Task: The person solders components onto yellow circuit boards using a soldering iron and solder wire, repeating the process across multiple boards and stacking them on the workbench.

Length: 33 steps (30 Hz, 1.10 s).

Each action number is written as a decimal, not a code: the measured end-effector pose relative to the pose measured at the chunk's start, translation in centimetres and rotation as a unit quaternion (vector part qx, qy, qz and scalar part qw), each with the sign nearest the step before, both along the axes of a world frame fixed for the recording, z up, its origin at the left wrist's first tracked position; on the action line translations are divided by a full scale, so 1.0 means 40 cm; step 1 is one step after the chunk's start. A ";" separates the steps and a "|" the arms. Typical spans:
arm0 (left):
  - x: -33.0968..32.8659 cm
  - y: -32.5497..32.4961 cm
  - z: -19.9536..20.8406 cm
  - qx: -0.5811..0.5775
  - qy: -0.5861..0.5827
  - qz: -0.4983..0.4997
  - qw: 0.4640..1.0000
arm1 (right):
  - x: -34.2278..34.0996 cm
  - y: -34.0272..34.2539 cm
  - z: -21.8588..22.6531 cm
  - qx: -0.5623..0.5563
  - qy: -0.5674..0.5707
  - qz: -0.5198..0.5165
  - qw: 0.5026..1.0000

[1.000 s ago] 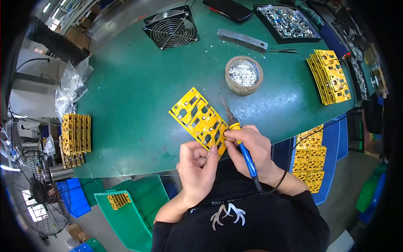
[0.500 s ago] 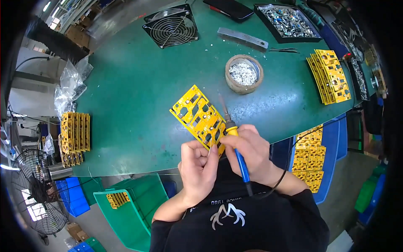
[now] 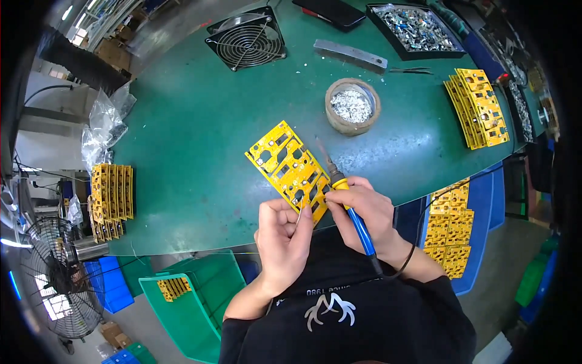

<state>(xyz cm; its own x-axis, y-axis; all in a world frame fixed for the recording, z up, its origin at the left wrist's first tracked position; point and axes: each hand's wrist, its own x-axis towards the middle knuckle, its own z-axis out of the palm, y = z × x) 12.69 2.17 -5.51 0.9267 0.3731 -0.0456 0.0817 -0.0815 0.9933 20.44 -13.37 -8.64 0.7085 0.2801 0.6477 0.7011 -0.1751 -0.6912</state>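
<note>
A yellow circuit board panel (image 3: 291,164) with cut-outs and small parts is held tilted above the green table. At its near edge, my left hand (image 3: 283,233) is closed, thumb and fingers pinching the board. A thin pale sliver shows by that thumb, too small to name. My right hand (image 3: 367,212) is closed around a soldering iron (image 3: 359,227) with a blue and yellow handle. Its fingertips reach the board's right edge, and the iron's tip points up and away, beside the board and apart from it. Beyond the tip stands a round pot (image 3: 330,112) holding silvery bits.
Stacks of yellow boards stand at the left (image 3: 112,194) and right (image 3: 479,109) of the table. Farther back are a square fan (image 3: 247,39), a metal bar (image 3: 350,54), tweezers (image 3: 412,71) and a black tray of parts (image 3: 418,56). The iron's cable (image 3: 418,233) runs right. A green bin (image 3: 182,315) stands below.
My right hand has swung the iron's handle a little rightward, and its fingers have shifted slightly right. The board is turned slightly; my left hand stays at its near edge.
</note>
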 end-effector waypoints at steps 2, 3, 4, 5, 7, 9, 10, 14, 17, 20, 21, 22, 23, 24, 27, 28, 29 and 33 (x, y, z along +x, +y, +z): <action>0.001 0.000 0.003 0.008 0.004 -0.005 1.000 | 0.001 -0.001 0.002 -0.003 -0.004 0.001 1.000; 0.001 -0.002 0.005 0.005 0.008 -0.003 1.000 | 0.001 -0.002 0.003 -0.007 0.005 -0.002 1.000; 0.000 -0.003 0.007 -0.013 0.010 -0.003 1.000 | 0.001 -0.001 0.004 -0.008 -0.003 0.000 1.000; -0.001 -0.004 0.008 0.001 0.011 -0.001 1.000 | -0.001 0.001 0.005 -0.009 -0.004 -0.005 1.000; -0.003 -0.006 0.008 -0.002 0.022 0.000 1.000 | -0.002 0.004 0.007 -0.012 -0.005 -0.011 1.000; -0.006 -0.009 0.007 0.017 0.018 -0.002 1.000 | -0.003 0.006 0.009 -0.008 0.005 -0.016 1.000; -0.007 -0.011 0.006 0.020 0.012 -0.005 1.000 | -0.003 0.006 0.009 -0.007 -0.001 -0.013 1.000; -0.009 -0.014 -0.002 0.025 0.008 0.011 1.000 | -0.006 0.005 0.013 -0.012 0.004 -0.016 1.000; -0.010 -0.015 -0.006 0.037 0.003 0.010 0.999 | -0.009 0.004 0.014 -0.012 0.012 -0.016 1.000; -0.010 -0.016 -0.006 0.047 0.004 0.012 0.999 | -0.009 0.004 0.013 -0.011 0.016 -0.016 1.000; -0.010 -0.015 -0.005 0.052 0.003 0.008 0.999 | -0.009 0.004 0.012 -0.011 0.018 -0.022 1.000; -0.011 -0.015 -0.004 0.048 0.005 0.007 0.999 | -0.010 0.004 0.013 -0.009 0.015 -0.017 1.000; -0.011 -0.017 -0.004 0.057 0.001 0.004 0.998 | -0.010 0.003 0.013 -0.012 0.014 -0.018 1.000; -0.011 -0.019 -0.004 0.049 -0.001 0.009 0.999 | -0.009 0.003 0.013 -0.019 0.019 -0.023 0.999; -0.013 -0.017 -0.002 0.060 0.000 0.006 0.998 | -0.010 0.005 0.015 -0.018 0.018 -0.024 0.999; -0.014 -0.016 -0.002 0.069 0.005 0.002 0.998 | -0.010 0.005 0.017 -0.016 0.015 -0.019 1.000; -0.014 -0.016 -0.003 0.080 0.003 -0.001 0.997 | -0.012 0.005 0.018 -0.014 0.024 -0.020 0.999; -0.011 -0.019 -0.008 0.063 -0.016 0.004 0.998 | -0.015 0.006 0.025 -0.019 0.042 -0.024 0.999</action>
